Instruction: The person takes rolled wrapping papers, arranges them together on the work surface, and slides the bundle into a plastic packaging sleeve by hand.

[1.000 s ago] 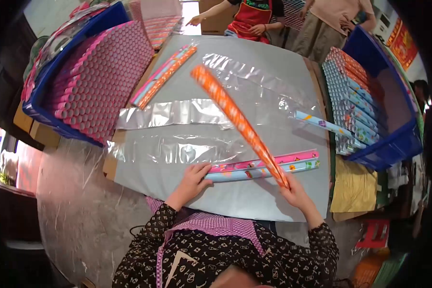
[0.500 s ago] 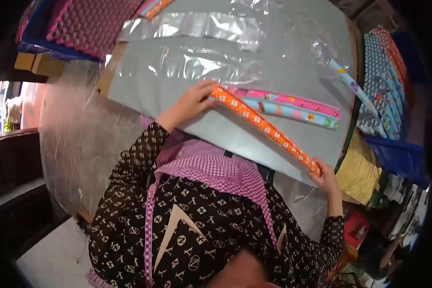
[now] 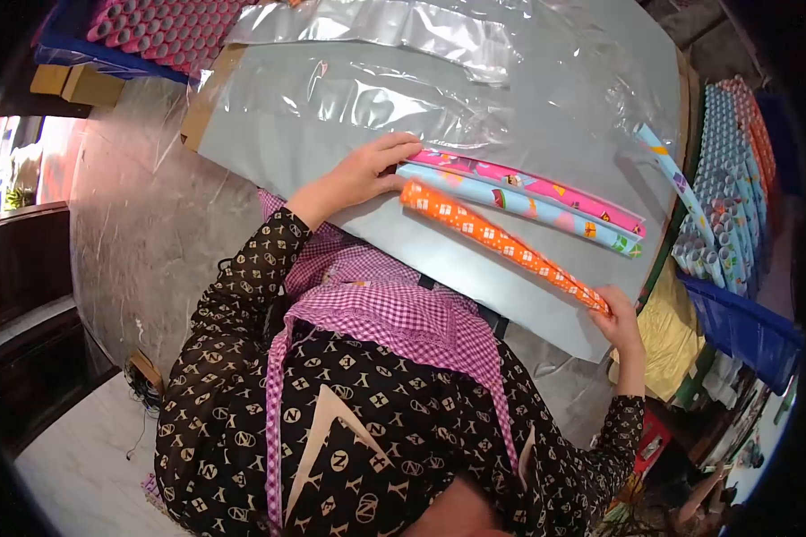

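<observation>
Now lowered: orange white-patterned roll (image 3: 501,240)

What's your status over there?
Right hand's grip: closed on orange printed roll. Left hand's grip: at ends of pink printed roll, light-blue printed roll. Clear plastic film beyond, apparently not blocking.

A lone head-worn camera peers forward and steeply down over its wearer's chest, at close range, onto a gray worktable (image 3: 528,300) across the upper view. The black patterned shirt (image 3: 349,465) looms along the bottom edge, nearest the lens, with left hand (image 3: 372,170) and right hand (image 3: 620,320) farther out. The wide, dark-cornered view takes in floor (image 3: 170,215) at picture left and crops a blue bin (image 3: 85,54) at the top.
</observation>
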### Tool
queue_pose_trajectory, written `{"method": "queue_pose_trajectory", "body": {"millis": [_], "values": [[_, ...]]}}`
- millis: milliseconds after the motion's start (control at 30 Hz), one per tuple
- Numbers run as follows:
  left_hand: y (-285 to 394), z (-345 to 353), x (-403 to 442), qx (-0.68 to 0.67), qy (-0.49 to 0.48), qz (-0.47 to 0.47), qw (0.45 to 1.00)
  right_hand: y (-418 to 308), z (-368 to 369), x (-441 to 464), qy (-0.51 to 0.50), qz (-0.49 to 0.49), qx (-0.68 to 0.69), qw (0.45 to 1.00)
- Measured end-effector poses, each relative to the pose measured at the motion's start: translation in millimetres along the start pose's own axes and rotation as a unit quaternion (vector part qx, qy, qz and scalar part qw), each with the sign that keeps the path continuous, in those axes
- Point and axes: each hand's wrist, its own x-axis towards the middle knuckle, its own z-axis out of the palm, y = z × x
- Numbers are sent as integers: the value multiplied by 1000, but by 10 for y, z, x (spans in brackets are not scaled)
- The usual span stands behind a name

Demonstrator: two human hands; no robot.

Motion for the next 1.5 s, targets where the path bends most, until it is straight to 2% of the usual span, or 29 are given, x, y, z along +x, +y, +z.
{"method": "queue_pose_trajectory", "body": {"millis": [133, 200, 433, 600, 733, 800, 833, 900, 1133, 1200, 1500], "values": [[18, -12, -19, 5, 12, 21, 1000, 14, -14, 70, 12, -13, -28, 999], [14, -7, -13, 6, 9, 15, 1000, 50, 9, 140, 53, -62, -86, 993], [28, -29, -6, -8, 3, 9, 1000, 233, 37, 340, 83, -30, -79, 993], [39, -48, -2, 7, -3, 27, 1000, 263, 44, 465, 133, -90, -170, 972], [31, -62, -4, -4, -15, 16, 1000, 201, 80, 530, 166, -95, -165, 968], [-17, -51, 3, 7, -20, 36, 999, 243, 111, 538, 177, -35, -108, 978], [-23, -53, 0, 6, -20, 36, 999, 245, 117, 546, 176, -35, -108, 978], [-11, -73, -2, -21, -40, 26, 999, 241, 129, 562, 197, -81, -156, 965], [29, -117, -4, -4, -64, 10, 998, 342, 244, 560, 256, -102, -157, 948], [-6, -108, -1, 24, -65, 35, 997, 366, 268, 551, 271, -80, -150, 947], [121, -154, -42, 32, -86, 37, 995, 366, 264, 598, 270, -110, -203, 935]]}}
